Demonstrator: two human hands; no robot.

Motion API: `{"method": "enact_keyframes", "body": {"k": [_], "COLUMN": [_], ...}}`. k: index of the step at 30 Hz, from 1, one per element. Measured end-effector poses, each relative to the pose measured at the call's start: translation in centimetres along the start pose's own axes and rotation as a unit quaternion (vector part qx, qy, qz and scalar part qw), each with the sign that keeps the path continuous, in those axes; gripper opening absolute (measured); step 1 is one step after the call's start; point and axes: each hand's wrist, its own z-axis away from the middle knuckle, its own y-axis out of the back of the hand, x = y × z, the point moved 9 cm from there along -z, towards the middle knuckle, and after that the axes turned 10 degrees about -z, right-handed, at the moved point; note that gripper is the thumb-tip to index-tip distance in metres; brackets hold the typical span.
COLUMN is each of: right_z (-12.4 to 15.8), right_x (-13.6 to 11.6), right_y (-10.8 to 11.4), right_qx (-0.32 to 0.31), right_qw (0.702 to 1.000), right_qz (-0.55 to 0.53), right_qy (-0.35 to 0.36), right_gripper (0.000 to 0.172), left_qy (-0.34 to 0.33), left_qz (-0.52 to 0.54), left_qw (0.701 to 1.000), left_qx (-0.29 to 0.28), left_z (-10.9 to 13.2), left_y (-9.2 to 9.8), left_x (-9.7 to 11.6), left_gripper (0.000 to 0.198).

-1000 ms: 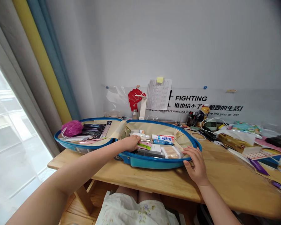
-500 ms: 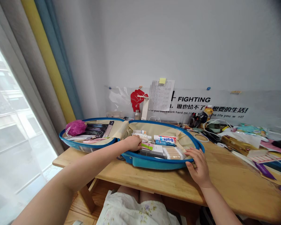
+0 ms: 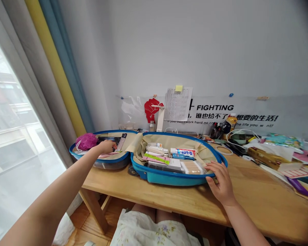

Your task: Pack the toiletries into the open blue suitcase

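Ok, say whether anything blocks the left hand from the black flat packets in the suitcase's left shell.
Nothing visible does: the left hand is right at the black flat packets, and the pink bath puff sits off to its side, not between them.

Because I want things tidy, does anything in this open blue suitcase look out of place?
One thing stands out: the beige lining flap at the middle of the blue suitcase sticks up in a fold between the two halves, instead of lying flat like the lining around it.

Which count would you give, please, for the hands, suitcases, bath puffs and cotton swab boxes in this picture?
Hands: 2 (left hand, right hand)
Suitcases: 1 (blue suitcase, lying open)
Bath puffs: 1 (pink mesh bath puff)
Cotton swab boxes: 1 (cotton swab box)
Total: 5
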Motion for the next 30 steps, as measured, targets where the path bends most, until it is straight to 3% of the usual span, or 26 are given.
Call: {"method": "enact_keyframes", "body": {"k": [3, 5, 12, 18, 22, 25, 28, 30], "right_z": [0.0, 0.0, -0.1, -0.2, -0.1, -0.2, -0.3, -0.4], "right_x": [0.0, 0.0, -0.2, -0.5, -0.4, -0.4, -0.6, -0.8], "right_y": [0.1, 0.1, 0.2, 0.2, 0.2, 0.1, 0.2, 0.3], "right_qx": [0.008, 0.007, 0.008, 0.011, 0.015, 0.008, 0.009, 0.013], "right_qw": [1.000, 1.000, 1.000, 1.000, 1.000, 1.000, 1.000, 1.000], "right_qz": [0.001, 0.002, 0.004, 0.007, 0.001, 0.004, 0.005, 0.006], "right_qy": [0.001, -0.002, 0.004, 0.016, 0.012, 0.006, 0.009, 0.017], "right_gripper": [0.031, 0.031, 0.030, 0.029, 0.027, 0.029, 0.028, 0.027], "left_qy": [0.008, 0.005, -0.039, -0.033, -0.003, 0.024, 0.016, -0.016], "left_qz": [-0.040, -0.056, -0.079, -0.074, -0.048, -0.022, 0.001, 0.014], "left_qw": [0.997, 0.996, 0.995, 0.996, 0.999, 0.998, 0.994, 0.989], "left_qx": [-0.065, -0.074, -0.043, -0.025, 0.005, 0.052, 0.109, 0.145], "left_z": [0.3, 0.1, -1.4, -1.1, -0.5, -0.2, 0.2, 0.6], "left_y": [-2.9, -3.6, -4.2, -4.1, -2.6, -0.1, 3.1, 5.3], "left_x": [-1.9, -2.2, -0.9, -0.3, -0.4, 0.0, 1.9, 4.2], "left_gripper": [0.028, 0.029, 0.029, 0.029, 0.032, 0.037, 0.042, 0.046]}}
